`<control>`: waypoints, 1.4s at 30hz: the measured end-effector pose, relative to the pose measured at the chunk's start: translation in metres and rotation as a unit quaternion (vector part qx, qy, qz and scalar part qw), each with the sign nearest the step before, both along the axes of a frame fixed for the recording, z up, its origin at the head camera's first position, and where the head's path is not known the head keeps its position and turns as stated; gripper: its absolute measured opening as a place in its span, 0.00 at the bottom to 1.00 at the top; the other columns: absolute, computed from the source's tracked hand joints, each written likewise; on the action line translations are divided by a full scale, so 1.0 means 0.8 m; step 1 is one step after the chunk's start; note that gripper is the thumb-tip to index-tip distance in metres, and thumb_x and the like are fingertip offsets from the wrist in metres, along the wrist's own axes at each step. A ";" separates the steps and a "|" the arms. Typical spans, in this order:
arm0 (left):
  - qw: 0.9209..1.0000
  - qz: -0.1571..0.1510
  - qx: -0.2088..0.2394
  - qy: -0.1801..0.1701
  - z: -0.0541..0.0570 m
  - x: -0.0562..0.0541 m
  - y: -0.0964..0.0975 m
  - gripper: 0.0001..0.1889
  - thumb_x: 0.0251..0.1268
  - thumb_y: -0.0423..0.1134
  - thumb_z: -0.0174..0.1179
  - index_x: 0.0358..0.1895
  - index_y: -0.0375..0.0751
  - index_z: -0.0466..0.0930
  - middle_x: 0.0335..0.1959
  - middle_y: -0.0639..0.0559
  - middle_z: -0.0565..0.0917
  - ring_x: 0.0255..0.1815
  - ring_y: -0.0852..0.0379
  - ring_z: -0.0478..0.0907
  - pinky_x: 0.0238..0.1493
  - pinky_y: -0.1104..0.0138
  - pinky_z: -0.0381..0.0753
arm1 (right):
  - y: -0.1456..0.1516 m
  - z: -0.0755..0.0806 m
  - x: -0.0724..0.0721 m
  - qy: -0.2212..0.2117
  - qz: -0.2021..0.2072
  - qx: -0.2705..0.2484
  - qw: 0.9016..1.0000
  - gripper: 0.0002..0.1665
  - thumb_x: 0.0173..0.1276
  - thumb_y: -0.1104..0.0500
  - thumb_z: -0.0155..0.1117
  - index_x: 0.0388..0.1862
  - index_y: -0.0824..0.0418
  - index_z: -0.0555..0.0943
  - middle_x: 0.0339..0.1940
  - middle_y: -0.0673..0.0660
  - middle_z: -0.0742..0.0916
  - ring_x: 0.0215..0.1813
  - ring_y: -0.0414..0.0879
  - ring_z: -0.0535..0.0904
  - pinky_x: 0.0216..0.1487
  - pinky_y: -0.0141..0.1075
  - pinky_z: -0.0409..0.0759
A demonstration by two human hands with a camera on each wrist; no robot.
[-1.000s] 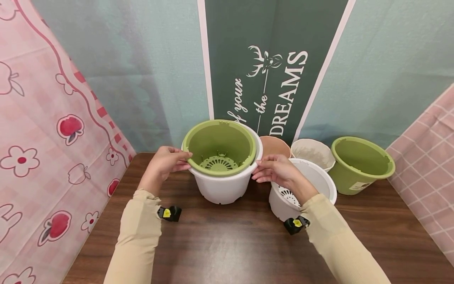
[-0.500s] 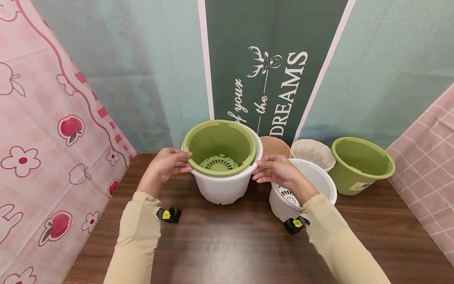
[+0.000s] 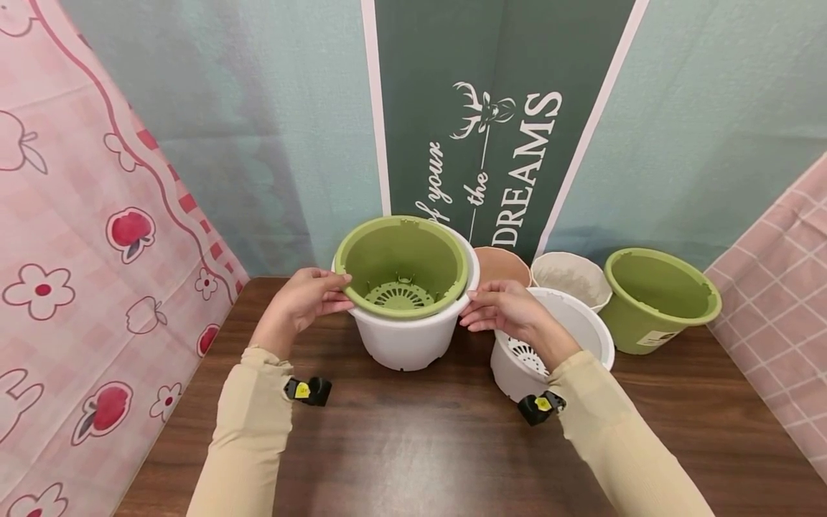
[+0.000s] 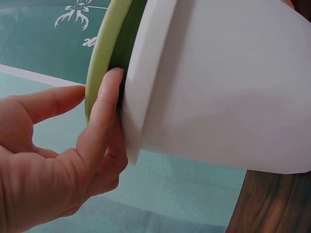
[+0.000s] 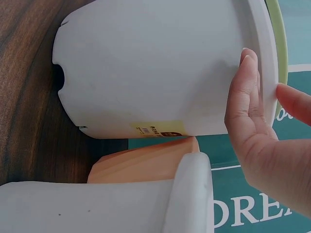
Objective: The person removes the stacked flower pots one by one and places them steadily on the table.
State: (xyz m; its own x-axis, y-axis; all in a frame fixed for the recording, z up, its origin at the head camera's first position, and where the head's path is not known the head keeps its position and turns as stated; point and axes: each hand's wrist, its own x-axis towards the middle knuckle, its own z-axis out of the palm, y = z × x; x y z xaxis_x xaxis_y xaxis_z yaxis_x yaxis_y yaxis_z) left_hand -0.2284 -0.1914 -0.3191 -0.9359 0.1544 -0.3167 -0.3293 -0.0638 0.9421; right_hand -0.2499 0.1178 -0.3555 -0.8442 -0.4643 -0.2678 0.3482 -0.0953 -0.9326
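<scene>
A green flower pot (image 3: 402, 266) with a slotted bottom sits inside a white flower pot (image 3: 403, 346), its rim raised a little above the white one on the left. My left hand (image 3: 310, 298) pinches the green rim between thumb and fingers; in the left wrist view the fingers (image 4: 99, 104) lie in the gap between the two rims. My right hand (image 3: 500, 312) pinches the white pot's rim at its right side. In the right wrist view its thumb is on top and the fingers (image 5: 241, 92) are beneath the lip.
A second white pot (image 3: 584, 334) stands close under my right forearm. Behind it are an orange pot (image 3: 499, 266) and a cream pot (image 3: 568, 276). Another green pot (image 3: 636, 327) stands at the right. The brown wooden table (image 3: 413, 445) meets a printed curtain (image 3: 271, 143) at the back.
</scene>
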 end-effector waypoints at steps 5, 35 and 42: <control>1.000 0.002 0.015 0.004 0.002 0.000 -0.002 0.04 0.67 0.27 0.46 0.39 0.26 0.66 0.26 0.46 0.77 0.26 0.59 0.80 0.37 0.69 0.80 | 0.000 0.001 0.000 -0.001 0.002 0.004 1.000 0.03 0.70 0.69 0.45 0.35 0.68 0.66 0.25 0.61 0.84 0.27 0.48 0.83 0.32 0.38 0.82; 0.999 -0.029 0.033 0.019 0.006 0.004 0.001 0.05 0.67 0.26 0.45 0.40 0.25 0.65 0.26 0.48 0.78 0.29 0.60 0.79 0.39 0.70 0.79 | 0.000 0.003 0.000 0.002 0.006 0.010 1.000 0.04 0.70 0.69 0.44 0.35 0.71 0.66 0.24 0.61 0.84 0.27 0.48 0.83 0.33 0.37 0.82; 0.999 -0.022 0.042 0.017 0.004 0.003 0.000 0.03 0.67 0.27 0.46 0.39 0.27 0.65 0.25 0.49 0.77 0.27 0.60 0.78 0.37 0.71 0.80 | -0.001 0.002 0.001 0.002 0.007 0.007 1.000 0.04 0.70 0.70 0.44 0.35 0.70 0.66 0.23 0.60 0.84 0.27 0.47 0.83 0.33 0.36 0.81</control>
State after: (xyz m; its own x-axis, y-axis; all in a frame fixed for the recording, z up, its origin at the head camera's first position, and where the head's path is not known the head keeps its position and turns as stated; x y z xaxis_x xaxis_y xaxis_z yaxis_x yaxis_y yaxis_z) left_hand -0.2259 -0.1912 -0.3157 -0.9378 0.2202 -0.2683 -0.3007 -0.1293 0.9449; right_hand -0.2491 0.1174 -0.3537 -0.8383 -0.4727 -0.2715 0.3461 -0.0767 -0.9351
